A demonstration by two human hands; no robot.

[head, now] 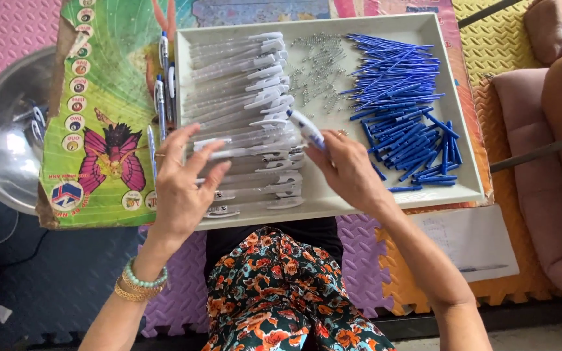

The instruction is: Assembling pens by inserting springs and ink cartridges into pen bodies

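Pen (307, 129), white and blue, sits pinched in your right hand (349, 172) over the grey tray (450, 78). Your left hand (180, 188) lies spread, fingers apart, on stacked clear pen barrels (242, 97). Blue refills (404, 97) heap right, springs (317, 68) between.

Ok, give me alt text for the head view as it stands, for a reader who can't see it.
Two hands work over a white tray: the right hand holds a pen, the left hand rests on a stack of clear pen barrels. Small springs and blue refills fill the tray's right side.
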